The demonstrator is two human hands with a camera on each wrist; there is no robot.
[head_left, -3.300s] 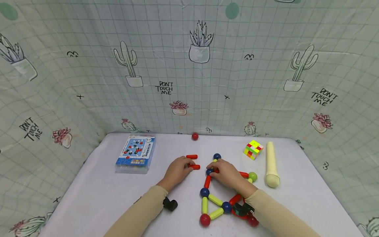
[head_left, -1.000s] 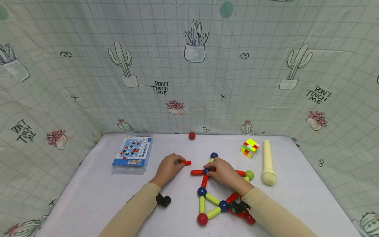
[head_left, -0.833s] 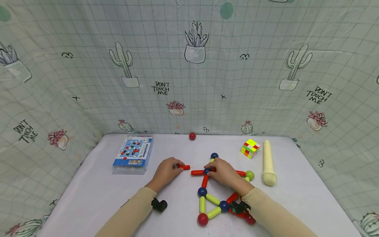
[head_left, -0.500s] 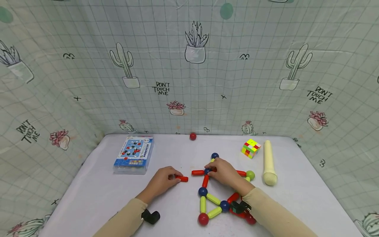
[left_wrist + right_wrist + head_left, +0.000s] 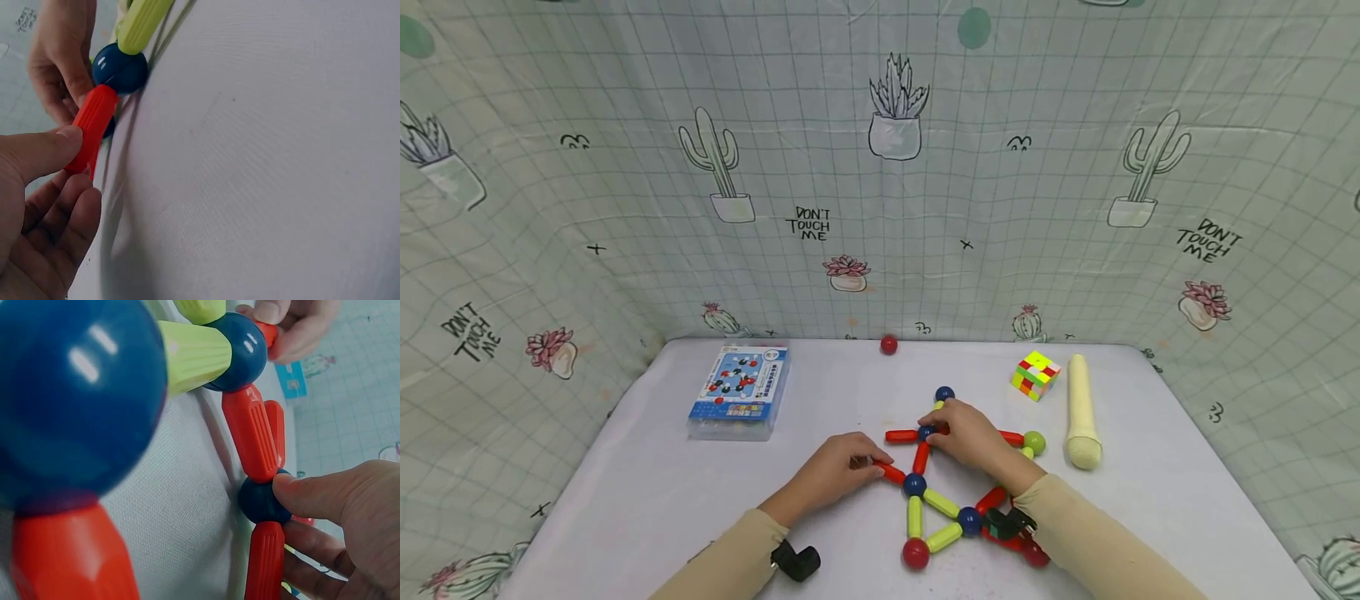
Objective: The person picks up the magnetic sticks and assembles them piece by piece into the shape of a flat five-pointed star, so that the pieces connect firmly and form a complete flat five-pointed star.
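Observation:
My left hand pinches a red magnetic rod between thumb and fingers. The rod's far end touches a blue ball of a flat structure built from magnetic rods and balls. Farther up, my right hand holds another blue ball between thumb and fingers. From that ball one red rod sticks out leftward, and another red rod runs to the nearer blue ball. Yellow-green rods join the nearer ball to a red ball and a blue ball. My right forearm hides part of the structure.
A boxed molecule kit lies at the back left. A loose red ball sits at the rear edge. To the right are a puzzle cube and a pale yellow microphone-shaped object. A patterned cloth hangs behind.
One loose red rod now sticks out from the ball in my right hand. My left hand picked up the other, drew it nearer, then moved it right against the lower blue ball.

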